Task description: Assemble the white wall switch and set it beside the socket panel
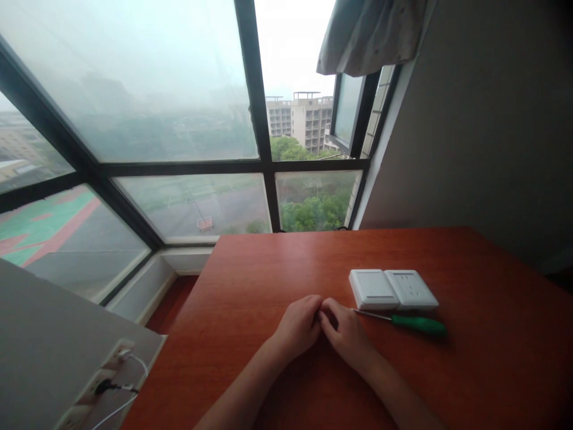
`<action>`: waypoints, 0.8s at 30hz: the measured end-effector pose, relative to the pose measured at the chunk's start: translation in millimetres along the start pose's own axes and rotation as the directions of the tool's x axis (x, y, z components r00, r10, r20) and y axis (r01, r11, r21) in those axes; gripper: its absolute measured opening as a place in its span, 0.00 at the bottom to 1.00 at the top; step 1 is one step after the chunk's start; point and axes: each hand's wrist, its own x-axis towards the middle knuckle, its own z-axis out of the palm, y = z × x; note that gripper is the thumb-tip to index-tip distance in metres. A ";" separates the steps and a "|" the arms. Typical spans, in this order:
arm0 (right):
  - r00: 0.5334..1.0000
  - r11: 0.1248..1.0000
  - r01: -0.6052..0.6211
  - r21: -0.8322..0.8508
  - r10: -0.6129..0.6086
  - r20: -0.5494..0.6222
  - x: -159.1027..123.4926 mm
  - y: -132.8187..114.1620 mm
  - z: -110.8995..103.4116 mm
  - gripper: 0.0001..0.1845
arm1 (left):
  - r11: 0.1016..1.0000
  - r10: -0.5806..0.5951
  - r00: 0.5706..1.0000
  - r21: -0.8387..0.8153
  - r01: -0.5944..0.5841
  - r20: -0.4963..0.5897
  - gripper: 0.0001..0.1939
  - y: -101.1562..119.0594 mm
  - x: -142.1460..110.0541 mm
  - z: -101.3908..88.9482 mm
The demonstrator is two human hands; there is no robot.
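Note:
My left hand (299, 323) and my right hand (344, 332) meet at the fingertips above the middle of the wooden table. Both have curled fingers pressed together, and whatever they may hold is hidden between them. Just beyond my right hand lies a screwdriver (418, 324) with a green handle pointing right; its thin metal shaft reaches toward my knuckles. Behind it, a white wall switch (372, 289) and a white wall socket (412, 289) lie face up side by side, their edges touching.
The reddish-brown table (215, 334) runs up to a large dark-framed window (266, 164). A grey wall (483, 131) rises on the right, with a curtain (376, 36) hanging above. At lower left, a black plug (104, 387) and white cables are connected to wall outlets.

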 end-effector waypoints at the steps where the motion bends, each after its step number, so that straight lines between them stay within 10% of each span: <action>1: 1.000 1.000 0.000 0.001 0.000 -0.001 0.0 0.1 0.0 0.06 | 1.000 0.000 1.000 0.000 0.000 0.000 0.06 0.2 0.1 -0.1; 24: 0.999 0.999 0.033 0.011 -0.033 0.006 -0.4 -0.6 -4.7 0.06 | 1.000 0.008 1.000 0.012 -0.008 -0.002 0.07 0.6 0.7 0.1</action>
